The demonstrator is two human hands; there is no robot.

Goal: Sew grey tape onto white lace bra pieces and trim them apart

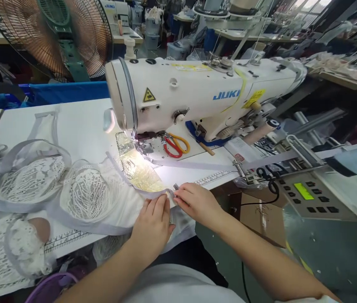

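Note:
A white lace bra (88,191) with pale lilac-grey edging lies on the sewing table, its band reaching the front edge. My left hand (153,225) holds that band, fingers together along its edging and thumb apart. Close beside it, my right hand (197,204) is closed in a pinch at the band's end. A small grey metal tool (176,186) pokes out of its fingers; its kind is unclear. Behind my hands stands the white sewing machine (178,92), its lamp lighting the shiny plate (140,170) by the needle. The fabric under my fingers is partly hidden.
Red-and-orange-handled scissors (176,145) and a wooden-handled tool (206,148) lie under the machine arm. Elastic tape (194,165) runs in from the right past a metal guide. More lace bras (33,176) are heaped left. A control panel (310,195) juts out right; a fan (67,38) stands behind.

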